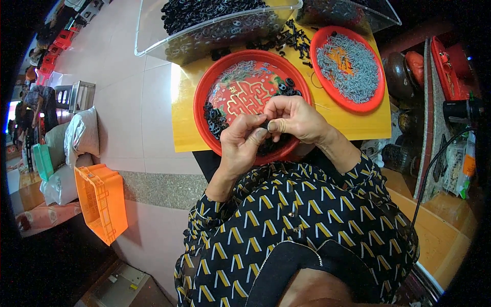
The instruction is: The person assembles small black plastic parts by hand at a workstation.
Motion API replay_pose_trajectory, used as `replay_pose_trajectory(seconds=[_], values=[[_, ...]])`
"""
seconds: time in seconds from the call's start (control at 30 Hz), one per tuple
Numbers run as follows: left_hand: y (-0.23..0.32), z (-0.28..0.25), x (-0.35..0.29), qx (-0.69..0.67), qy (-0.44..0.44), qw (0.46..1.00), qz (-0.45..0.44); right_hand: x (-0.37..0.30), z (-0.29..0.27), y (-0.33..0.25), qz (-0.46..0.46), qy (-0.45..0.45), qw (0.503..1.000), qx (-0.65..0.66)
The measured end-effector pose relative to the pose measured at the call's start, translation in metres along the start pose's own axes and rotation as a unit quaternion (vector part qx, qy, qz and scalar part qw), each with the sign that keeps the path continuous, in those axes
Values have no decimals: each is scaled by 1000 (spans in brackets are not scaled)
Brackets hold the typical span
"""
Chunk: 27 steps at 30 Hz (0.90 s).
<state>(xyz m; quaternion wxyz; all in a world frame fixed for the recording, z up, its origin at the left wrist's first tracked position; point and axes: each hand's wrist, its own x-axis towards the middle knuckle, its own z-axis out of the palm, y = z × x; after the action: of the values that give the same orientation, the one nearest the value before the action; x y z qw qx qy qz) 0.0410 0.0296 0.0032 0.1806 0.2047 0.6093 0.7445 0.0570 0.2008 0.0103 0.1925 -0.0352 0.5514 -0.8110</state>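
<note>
Over the near part of a round red tray [200, 92], my two hands meet with their fingertips pinched together. My left hand [242, 138] and my right hand [296, 121] are both closed on a small black plastic part [264, 124], mostly hidden by the fingers. Inside the tray, black oval parts [215, 120] lie in a heap at the left, and more black parts [287, 88] sit at the right. Silver screws [240, 70] are spread along its far side. Further black pieces show beneath my hands.
A clear bin [220, 38] of black parts stands at the table's far side, beside another bin [353, 15]. A second red tray [376, 105] holds many screws. Loose black pieces [296, 41] lie on the yellow tabletop [184, 123]. An orange crate [110, 204] stands on the floor at left.
</note>
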Motion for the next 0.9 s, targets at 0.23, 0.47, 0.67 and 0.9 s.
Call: replay_pose_trajectory(seconds=[0.23, 0.47, 0.67, 0.9], values=[[-9, 0, 3, -156, 44, 986, -30, -7, -4, -7, 23, 59, 995, 76], [-8, 1, 3, -164, 55, 985, -20, -11, 5, -16, 37, 77, 996, 14], [2, 1, -3, -41, 27, 998, -33, -6, 17, -17, 46, 81, 992, -85], [13, -5, -6, 41, 60, 997, 4, 9, -51, -109, -200, 138, 961, -132]])
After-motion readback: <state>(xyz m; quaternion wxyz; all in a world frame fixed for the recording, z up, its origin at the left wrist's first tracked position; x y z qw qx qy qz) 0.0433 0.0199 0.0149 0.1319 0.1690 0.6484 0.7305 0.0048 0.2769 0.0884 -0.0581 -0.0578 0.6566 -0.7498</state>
